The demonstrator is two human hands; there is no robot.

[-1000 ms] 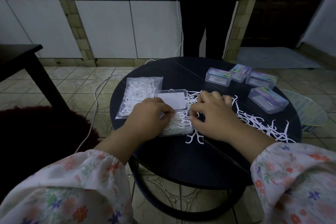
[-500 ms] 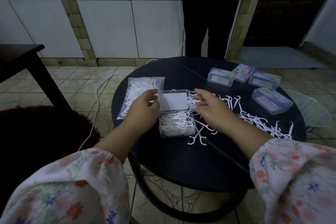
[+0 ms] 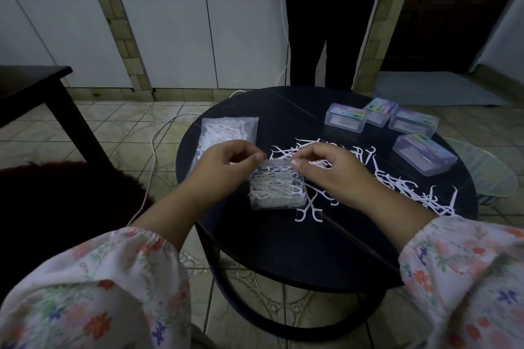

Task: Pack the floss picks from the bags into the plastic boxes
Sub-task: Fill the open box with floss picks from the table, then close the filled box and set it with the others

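Lid (image 3: 276, 163) of the thin, light clear plastic box (image 3: 276, 193) flexes easily, I judge, so my left hand (image 3: 224, 164) and right hand (image 3: 326, 167) pinch its two ends.

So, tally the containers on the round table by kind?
Closed plastic boxes with labels: 4
Open plastic box filled with floss picks: 1
Bag of floss picks: 1
Total: 6

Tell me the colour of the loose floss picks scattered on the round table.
White, against the round black table; the loose floss picks show best in the head view.
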